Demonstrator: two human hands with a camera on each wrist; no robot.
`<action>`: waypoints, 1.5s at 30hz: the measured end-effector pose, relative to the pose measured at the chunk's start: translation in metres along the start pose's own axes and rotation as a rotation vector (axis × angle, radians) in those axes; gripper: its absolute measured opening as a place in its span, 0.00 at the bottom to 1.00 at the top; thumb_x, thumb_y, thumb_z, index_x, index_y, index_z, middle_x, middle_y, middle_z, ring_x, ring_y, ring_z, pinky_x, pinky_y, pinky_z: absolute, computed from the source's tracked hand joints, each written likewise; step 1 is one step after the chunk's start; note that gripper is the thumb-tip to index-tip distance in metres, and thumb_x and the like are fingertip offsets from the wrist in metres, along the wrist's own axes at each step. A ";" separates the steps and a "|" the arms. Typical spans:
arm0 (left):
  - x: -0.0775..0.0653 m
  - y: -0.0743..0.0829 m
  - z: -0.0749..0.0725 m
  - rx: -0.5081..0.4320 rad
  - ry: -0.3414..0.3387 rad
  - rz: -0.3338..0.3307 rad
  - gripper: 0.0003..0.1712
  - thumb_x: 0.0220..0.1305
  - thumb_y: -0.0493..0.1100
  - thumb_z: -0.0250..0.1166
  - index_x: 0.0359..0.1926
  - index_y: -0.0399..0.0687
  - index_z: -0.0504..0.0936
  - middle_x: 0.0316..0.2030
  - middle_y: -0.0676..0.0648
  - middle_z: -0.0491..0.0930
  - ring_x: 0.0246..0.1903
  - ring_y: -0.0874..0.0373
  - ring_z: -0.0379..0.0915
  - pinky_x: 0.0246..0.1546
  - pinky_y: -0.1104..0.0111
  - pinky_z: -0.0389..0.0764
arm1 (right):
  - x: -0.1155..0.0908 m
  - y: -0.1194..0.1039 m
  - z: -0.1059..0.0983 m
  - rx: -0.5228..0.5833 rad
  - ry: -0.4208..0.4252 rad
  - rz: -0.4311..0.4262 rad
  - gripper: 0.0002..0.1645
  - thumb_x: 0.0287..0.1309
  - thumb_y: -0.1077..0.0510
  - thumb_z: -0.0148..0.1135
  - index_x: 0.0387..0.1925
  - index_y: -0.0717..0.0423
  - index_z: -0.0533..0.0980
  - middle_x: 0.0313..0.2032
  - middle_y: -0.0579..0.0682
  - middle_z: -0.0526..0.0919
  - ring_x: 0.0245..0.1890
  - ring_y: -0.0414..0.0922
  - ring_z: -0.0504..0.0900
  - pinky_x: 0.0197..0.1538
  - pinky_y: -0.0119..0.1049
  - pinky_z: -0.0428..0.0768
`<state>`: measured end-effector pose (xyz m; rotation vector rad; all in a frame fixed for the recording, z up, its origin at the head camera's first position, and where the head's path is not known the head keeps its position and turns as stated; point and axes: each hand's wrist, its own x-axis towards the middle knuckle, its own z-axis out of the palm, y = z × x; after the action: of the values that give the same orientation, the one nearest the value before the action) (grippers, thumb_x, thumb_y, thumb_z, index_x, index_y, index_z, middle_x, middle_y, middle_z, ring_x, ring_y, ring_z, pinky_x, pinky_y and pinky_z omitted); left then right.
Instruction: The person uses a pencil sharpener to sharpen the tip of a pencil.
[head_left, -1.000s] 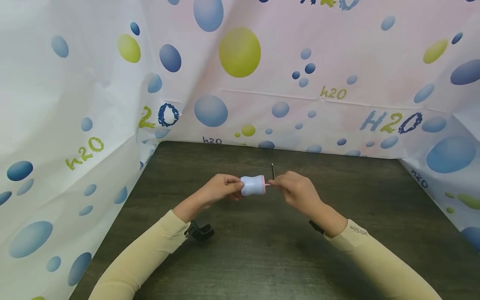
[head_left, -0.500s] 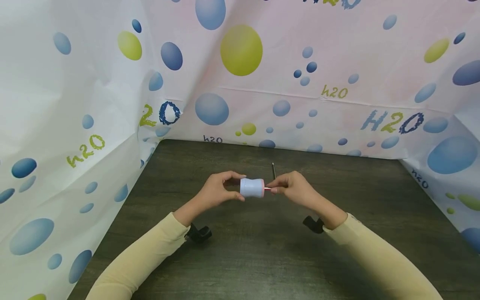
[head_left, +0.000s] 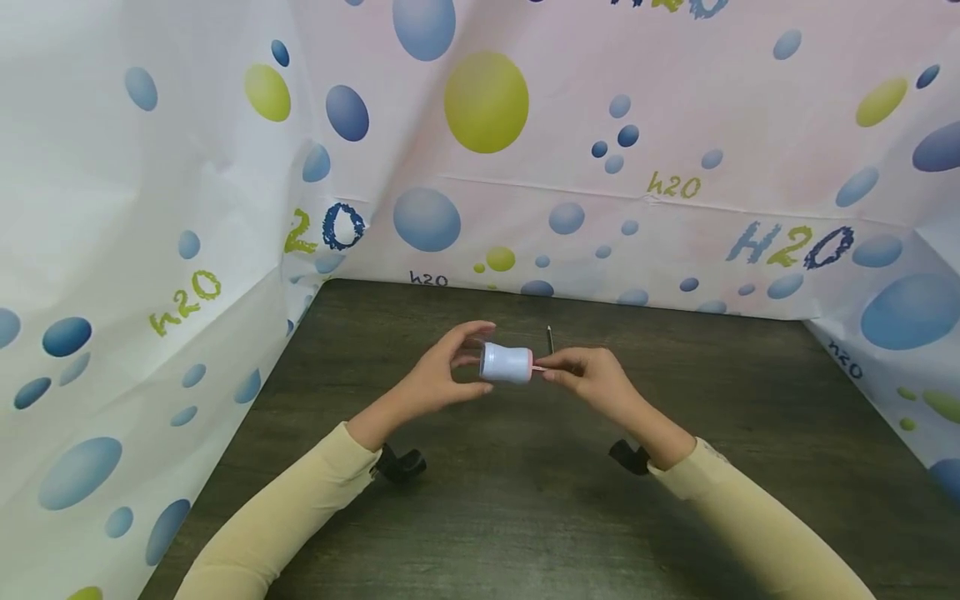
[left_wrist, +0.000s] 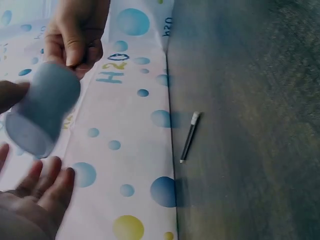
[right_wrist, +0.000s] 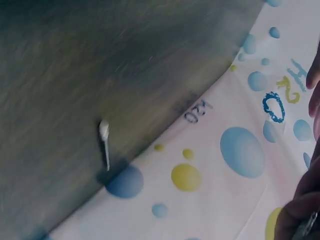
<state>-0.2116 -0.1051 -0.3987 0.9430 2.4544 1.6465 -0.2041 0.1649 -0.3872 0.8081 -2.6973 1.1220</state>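
A small light blue, waisted, cup-like object [head_left: 506,364] with a pink rim at its right end lies sideways in the air between the hands. My right hand [head_left: 596,379] pinches a thin pink piece [head_left: 538,367] that sticks out of that end. Around the object's left end my left hand [head_left: 431,375] is spread, with the thumb below and the fingers above. In the left wrist view the cup-like object [left_wrist: 47,107] shows a wide pale end facing the left fingers [left_wrist: 50,185]. Only part of the right hand [right_wrist: 302,195] appears at the edge of the right wrist view.
A slim dark pencil-like stick [head_left: 551,340] with a pale end lies on the dark wooden table [head_left: 480,517], behind the hands. White sheeting [head_left: 600,217] with bubble prints and H2O lettering walls the table at the back and sides.
The left hand's fingers have let go of the cup-like object and spread apart around its end. The right hand still pinches the pink piece, and the object has tilted slightly.
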 end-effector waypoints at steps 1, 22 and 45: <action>0.001 0.000 -0.001 -0.025 -0.009 -0.030 0.43 0.64 0.35 0.71 0.76 0.38 0.61 0.73 0.33 0.65 0.70 0.36 0.67 0.69 0.48 0.76 | -0.001 0.001 0.001 -0.032 0.032 -0.038 0.12 0.63 0.65 0.67 0.47 0.62 0.87 0.42 0.59 0.90 0.30 0.38 0.82 0.32 0.29 0.80; 0.006 -0.006 0.003 -0.118 -0.095 -0.390 0.24 0.73 0.43 0.64 0.61 0.30 0.79 0.55 0.31 0.84 0.52 0.43 0.85 0.56 0.49 0.86 | -0.005 0.003 0.003 -0.300 0.162 -0.357 0.15 0.50 0.78 0.69 0.37 0.61 0.89 0.25 0.54 0.87 0.19 0.37 0.72 0.24 0.26 0.65; 0.012 -0.002 -0.011 -0.048 -0.038 -0.190 0.37 0.75 0.56 0.60 0.74 0.40 0.63 0.68 0.33 0.72 0.67 0.37 0.73 0.64 0.45 0.79 | 0.008 0.002 -0.006 -0.184 0.073 -0.110 0.11 0.61 0.67 0.68 0.45 0.60 0.88 0.39 0.56 0.90 0.35 0.48 0.86 0.36 0.36 0.84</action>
<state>-0.2263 -0.1089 -0.3921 0.7037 2.3845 1.6013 -0.2131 0.1666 -0.3821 0.8556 -2.6120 0.8483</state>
